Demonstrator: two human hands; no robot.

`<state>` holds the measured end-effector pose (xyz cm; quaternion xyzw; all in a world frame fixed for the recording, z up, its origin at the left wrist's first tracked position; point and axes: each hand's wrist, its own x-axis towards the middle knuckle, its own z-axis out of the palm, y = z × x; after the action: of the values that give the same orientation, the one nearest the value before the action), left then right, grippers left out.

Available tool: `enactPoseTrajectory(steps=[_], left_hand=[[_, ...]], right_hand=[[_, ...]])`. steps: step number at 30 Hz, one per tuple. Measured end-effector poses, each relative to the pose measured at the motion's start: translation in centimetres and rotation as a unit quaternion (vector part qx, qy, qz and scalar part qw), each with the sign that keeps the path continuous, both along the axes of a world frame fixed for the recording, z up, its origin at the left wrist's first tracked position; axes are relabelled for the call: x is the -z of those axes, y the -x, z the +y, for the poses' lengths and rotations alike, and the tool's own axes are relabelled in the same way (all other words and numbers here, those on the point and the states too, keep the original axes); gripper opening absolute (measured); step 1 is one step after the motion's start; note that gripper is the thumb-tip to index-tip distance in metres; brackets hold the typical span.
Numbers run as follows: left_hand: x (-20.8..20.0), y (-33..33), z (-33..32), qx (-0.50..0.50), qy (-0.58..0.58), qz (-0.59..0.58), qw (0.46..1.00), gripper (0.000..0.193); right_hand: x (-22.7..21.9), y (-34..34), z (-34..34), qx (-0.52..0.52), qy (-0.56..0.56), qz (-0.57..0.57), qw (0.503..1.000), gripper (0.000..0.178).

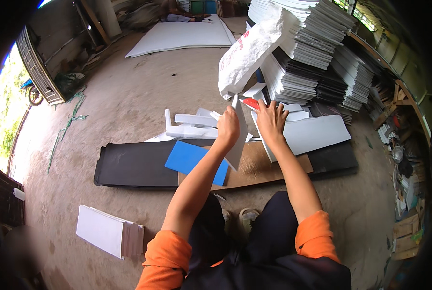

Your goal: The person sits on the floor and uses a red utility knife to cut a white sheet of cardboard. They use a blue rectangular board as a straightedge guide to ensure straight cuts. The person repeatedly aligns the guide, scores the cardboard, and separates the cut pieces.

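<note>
My left hand (229, 126) is closed around the upper edge of a white foam board piece (239, 145), which stands tilted on edge. Close beside it, my right hand (272, 121) grips a red utility knife (250, 102), its tip end pointing toward the top of that board. Below the hands lies a brown board (254, 166) on a long black slab (133, 164). A blue rectangular panel (189, 157) rests across both, left of centre. At the right, a larger white board (317, 134) lies on the slab, partly beneath my right forearm.
White offcut strips (191, 125) lie behind the slab. Beyond my hands stands a white sack (245, 58), next to tall stacks of boards (317, 38). A pile of white rectangles (102, 229) sits at lower left. Large white sheets (182, 36) cover the far floor, near a person.
</note>
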<state>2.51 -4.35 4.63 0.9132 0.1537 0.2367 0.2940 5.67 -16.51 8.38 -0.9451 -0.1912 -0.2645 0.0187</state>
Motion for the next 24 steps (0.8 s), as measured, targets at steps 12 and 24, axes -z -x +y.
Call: enactPoseTrajectory(steps=[12, 24], left_hand=[[2.7, 1.3, 5.5, -0.004, 0.092, -0.023, 0.995, 0.019], [15.7, 3.0, 6.5, -0.134, 0.377, 0.008, 0.916, 0.047]], right_hand=[[4.0, -3.1, -2.9, 0.058, -0.127, 0.182, 0.973, 0.031], [24.0, -6.2, -12.1, 0.133, -0.127, 0.314, 0.931, 0.034]])
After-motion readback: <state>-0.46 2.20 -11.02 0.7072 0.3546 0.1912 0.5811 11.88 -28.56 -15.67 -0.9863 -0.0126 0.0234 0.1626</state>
